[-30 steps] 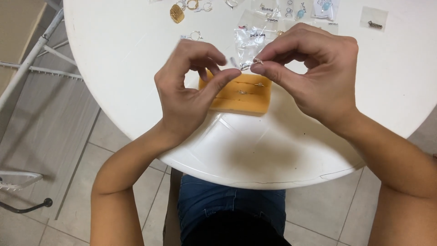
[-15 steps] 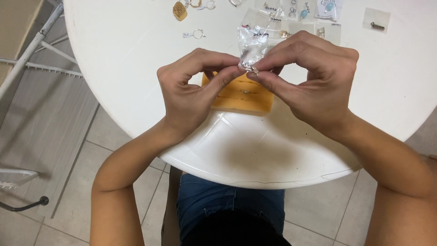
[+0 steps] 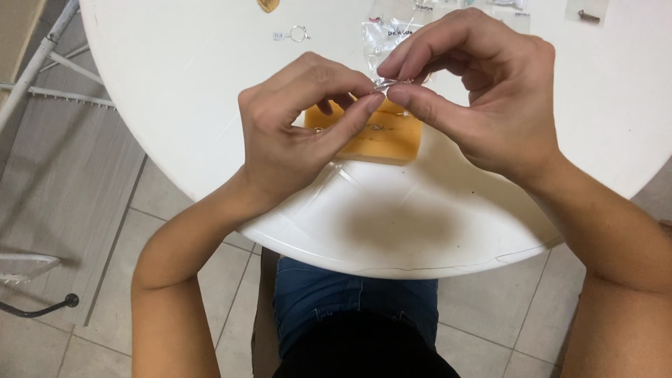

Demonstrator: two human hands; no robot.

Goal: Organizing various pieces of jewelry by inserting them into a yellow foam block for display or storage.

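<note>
Both hands lifted slightly — left hand [image 3: 297,133] and right hand [image 3: 483,91] now pinch one small clear bag [image 3: 389,84] above orange pad [image 3: 381,136].

Hands: two, left hand [image 3: 294,133] and right hand [image 3: 483,91], centre of the frame
Orange pad [image 3: 381,136]: one, under the hands
Small metal ring [image 3: 299,33]: one, upper middle
Clear plastic bags [image 3: 392,31]: several along the top edge, count unclear
Round white surface [image 3: 175,91]: one
</note>
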